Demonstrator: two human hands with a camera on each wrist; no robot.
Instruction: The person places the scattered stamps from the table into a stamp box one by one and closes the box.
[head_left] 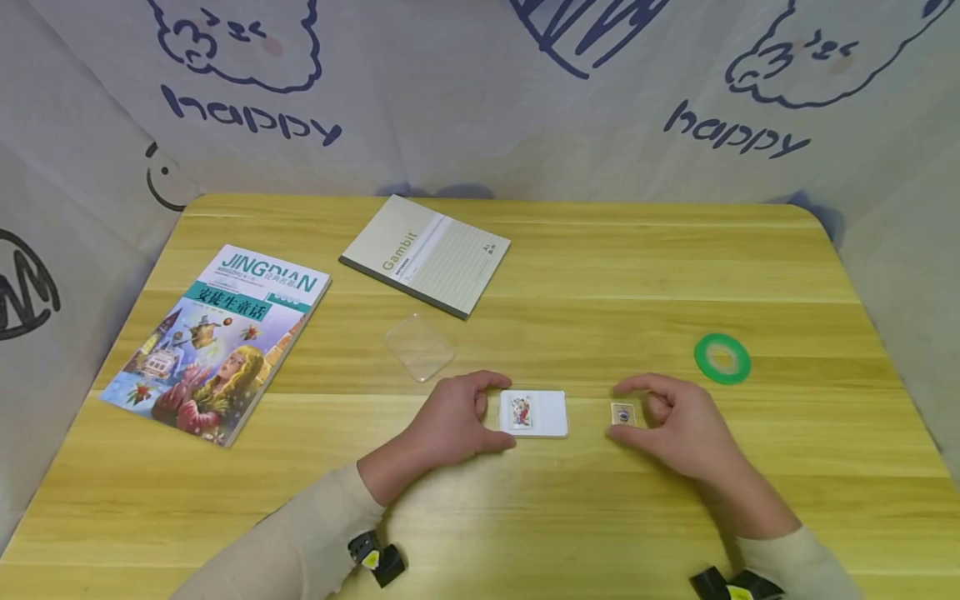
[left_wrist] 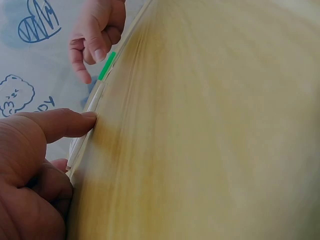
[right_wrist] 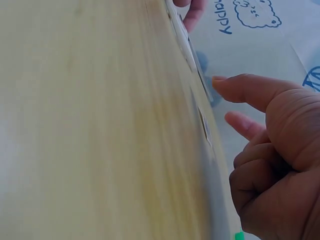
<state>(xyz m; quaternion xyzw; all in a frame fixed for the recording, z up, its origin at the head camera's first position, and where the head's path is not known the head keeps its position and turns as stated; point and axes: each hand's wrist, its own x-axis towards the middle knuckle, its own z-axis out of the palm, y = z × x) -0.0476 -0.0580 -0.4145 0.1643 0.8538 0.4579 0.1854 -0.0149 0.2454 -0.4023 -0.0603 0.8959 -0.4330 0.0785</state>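
Note:
In the head view my left hand (head_left: pixel 457 417) holds the left end of a flat white rectangular box (head_left: pixel 550 414), thumb at the near edge and index finger at the far edge. A small card with a red figure (head_left: pixel 522 412) lies on the box's left part. My right hand (head_left: pixel 678 421) is to the right, thumb and index finger spread around a small square card (head_left: pixel 623 415) with a dark emblem. In the right wrist view the right fingertips (right_wrist: pixel 218 85) are raised off the table, apart from the small card (right_wrist: pixel 204 125).
A clear plastic lid (head_left: pixel 420 347) lies left of the box. Behind it is a grey notebook (head_left: pixel 427 254), with an illustrated book (head_left: pixel 217 342) at the left. A green tape roll (head_left: pixel 722 358) lies beyond my right hand. A printed cloth (head_left: pixel 480 125) hangs behind the table.

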